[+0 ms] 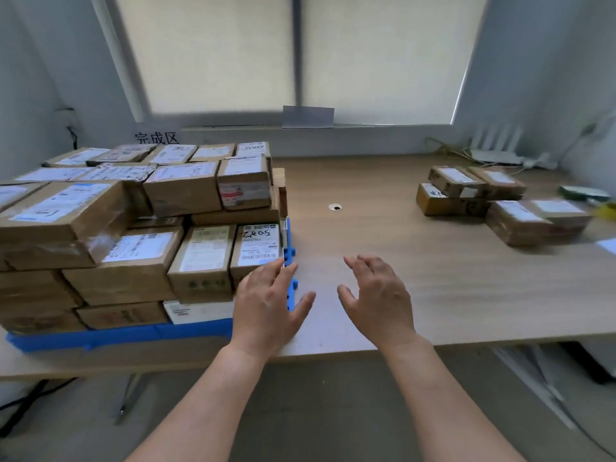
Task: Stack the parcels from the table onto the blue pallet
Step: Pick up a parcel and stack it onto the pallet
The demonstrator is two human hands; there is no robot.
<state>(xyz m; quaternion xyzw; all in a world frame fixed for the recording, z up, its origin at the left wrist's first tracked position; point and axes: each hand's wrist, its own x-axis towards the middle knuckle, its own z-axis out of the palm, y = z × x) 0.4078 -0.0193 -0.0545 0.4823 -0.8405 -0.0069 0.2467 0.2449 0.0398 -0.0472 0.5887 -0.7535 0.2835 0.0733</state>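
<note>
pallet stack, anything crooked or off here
Nothing looks spilled. The large front-left parcel on the blue pallet sits turned against its neighbours and seems to jut past the row beneath, so the top tier looks uneven.

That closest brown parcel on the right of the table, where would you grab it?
Come from the near side and above, with a grip on both short ends. The closest parcel lies flat, label up, with its near face and left end exposed. Another parcel seems tight against its far right, so sliding it clear first may help.
</note>
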